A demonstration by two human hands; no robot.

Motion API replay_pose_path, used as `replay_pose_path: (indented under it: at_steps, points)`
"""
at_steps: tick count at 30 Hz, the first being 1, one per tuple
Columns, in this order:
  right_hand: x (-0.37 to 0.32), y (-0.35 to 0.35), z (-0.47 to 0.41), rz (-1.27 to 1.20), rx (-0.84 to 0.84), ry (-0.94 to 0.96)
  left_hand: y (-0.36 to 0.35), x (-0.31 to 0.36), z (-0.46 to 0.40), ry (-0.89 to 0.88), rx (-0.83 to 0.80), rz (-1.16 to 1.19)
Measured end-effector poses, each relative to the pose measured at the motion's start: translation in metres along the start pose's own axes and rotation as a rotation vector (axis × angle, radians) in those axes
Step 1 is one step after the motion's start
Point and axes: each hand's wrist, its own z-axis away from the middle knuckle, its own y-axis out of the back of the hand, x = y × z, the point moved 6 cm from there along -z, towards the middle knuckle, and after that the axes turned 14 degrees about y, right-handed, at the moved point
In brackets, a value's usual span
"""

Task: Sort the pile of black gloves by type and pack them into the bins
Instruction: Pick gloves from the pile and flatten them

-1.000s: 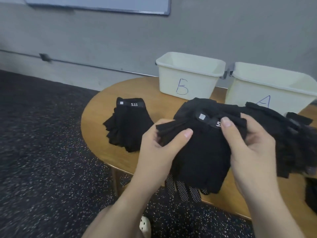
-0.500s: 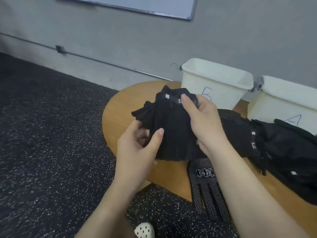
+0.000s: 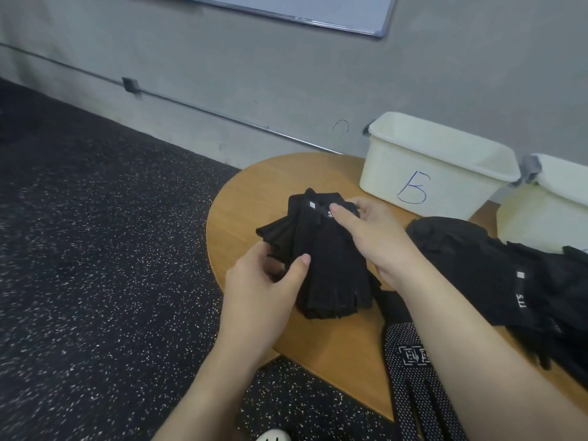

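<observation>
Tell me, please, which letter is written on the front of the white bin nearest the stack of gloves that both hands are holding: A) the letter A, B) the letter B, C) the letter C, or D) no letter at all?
B: the white bin just behind the stack of gloves, held by the left hand and the right hand, bears a blue handwritten B.

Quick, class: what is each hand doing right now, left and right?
Left hand: fingers curled round the lower edge of the black glove stack.
Right hand: pinching the stack's cuff end.
</observation>
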Motion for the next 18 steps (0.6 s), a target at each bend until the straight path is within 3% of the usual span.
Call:
replay_pose_path:
  at_steps: [5,9,15,18]
  points:
    - [-0.015,0.006,-0.003,0.036,0.029,0.073,0.007,0.016,0.010,-0.087,0.134,-0.001]
    - [-0.035,0.013,-0.011,0.122,0.040,0.171,0.001,0.020,0.014,-0.113,0.099,0.076]
    - [-0.025,0.000,-0.008,0.302,0.005,0.217,-0.001,0.007,0.005,-0.009,0.093,0.025]
    - [-0.029,0.001,-0.001,0.525,0.032,0.347,-0.003,0.004,0.003,0.000,0.062,0.025]
